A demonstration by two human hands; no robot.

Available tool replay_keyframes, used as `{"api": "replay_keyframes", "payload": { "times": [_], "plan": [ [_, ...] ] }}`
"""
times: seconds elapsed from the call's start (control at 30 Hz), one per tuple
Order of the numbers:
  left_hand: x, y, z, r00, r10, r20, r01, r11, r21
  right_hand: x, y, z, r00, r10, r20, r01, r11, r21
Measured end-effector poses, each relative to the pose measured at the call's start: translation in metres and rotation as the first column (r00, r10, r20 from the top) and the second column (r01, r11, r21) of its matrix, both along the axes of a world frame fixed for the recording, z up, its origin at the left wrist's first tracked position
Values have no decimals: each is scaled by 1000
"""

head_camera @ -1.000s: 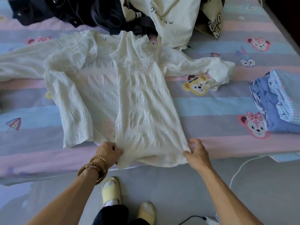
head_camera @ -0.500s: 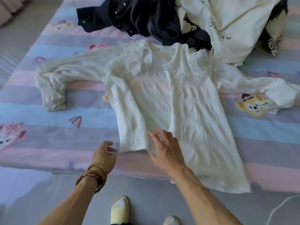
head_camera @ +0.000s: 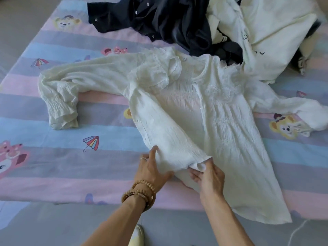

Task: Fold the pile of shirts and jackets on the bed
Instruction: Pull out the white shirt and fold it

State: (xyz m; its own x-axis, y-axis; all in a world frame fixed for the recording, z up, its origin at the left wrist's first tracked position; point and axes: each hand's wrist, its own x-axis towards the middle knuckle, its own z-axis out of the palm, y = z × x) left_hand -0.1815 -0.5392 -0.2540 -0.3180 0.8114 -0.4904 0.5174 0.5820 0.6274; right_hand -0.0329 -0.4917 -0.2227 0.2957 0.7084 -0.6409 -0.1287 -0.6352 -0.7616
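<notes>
Both hands have closed in on the near corner of the left front panel of the white blouse (head_camera: 177,107) since half a second ago, when the right lay flat on the cloth and the left hovered off its edge. Now the right hand (head_camera: 209,180) pinches the panel's hem corner between thumb and fingers, lifting it a little, while the left hand (head_camera: 150,169) rests on the panel's outer edge with fingers fairly straight, a ring on one finger and bead bracelets (head_camera: 140,192) at the wrist. Spread front-up on the striped cartoon bedsheet (head_camera: 53,157), the blouse has one sleeve reaching left and the other right. Beyond its collar lies the pile: a dark jacket (head_camera: 159,20) and a cream shirt (head_camera: 266,32) with lettering. A yellow slipper (head_camera: 136,235) shows on the floor.
</notes>
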Motion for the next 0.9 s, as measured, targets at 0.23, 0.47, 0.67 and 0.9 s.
{"api": "replay_keyframes", "payload": {
  "times": [0.23, 0.47, 0.67, 0.9],
  "plan": [
    [-25, -1, 7, 966, 249, 71, -256, 959, 119, 19, -4, -11, 982, 51, 182, -28, 992, -126],
    [-73, -14, 50, 778, 359, 515, -471, 876, 102, -13, -33, -24, 81, 311, 947, -914, 401, -54],
    [-68, 15, 62, 471, 262, 843, -358, 929, -89, -46, -22, -18, 594, 493, 636, -732, 659, 174],
    [-55, 12, 24, 963, 44, 266, -69, 994, 86, -8, 21, -24, 969, -218, 119, 216, 976, 25]
  ]
}}
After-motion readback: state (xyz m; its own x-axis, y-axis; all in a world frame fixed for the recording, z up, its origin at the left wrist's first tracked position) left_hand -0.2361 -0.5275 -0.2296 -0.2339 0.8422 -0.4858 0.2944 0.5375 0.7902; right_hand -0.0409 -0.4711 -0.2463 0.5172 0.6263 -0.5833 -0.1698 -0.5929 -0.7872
